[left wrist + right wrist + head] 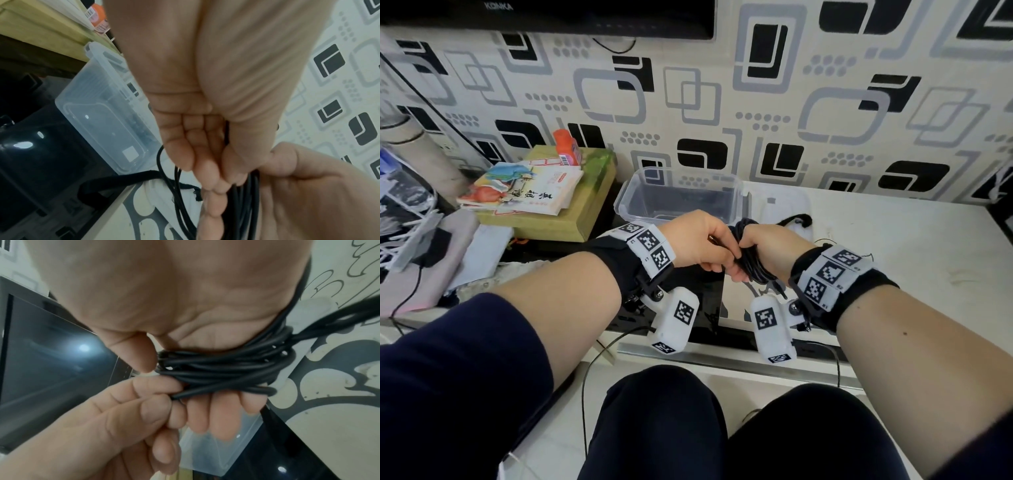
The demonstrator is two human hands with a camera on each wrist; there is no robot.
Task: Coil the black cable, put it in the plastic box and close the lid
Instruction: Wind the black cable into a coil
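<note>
The black cable [751, 263] is wound in several loops around my right hand [743, 274], which holds the bundle with its thumb against the coil [222, 368]. My left hand [724, 263] meets it from the left and pinches a strand of the cable [180, 394] between thumb and fingers [205, 162]. Loose loops [244, 203] hang below both hands. Just behind the hands stands the clear plastic box [681, 171], open and empty, also seen in the left wrist view [98, 113]. Its clear lid [784, 205] lies to the right of it.
A black strap [798, 219] lies by the lid. Books on a green box [544, 195] and an orange bottle [565, 140] stand left of the plastic box. The patterned wall [825, 102] is close behind. My knees [661, 421] are below the table edge.
</note>
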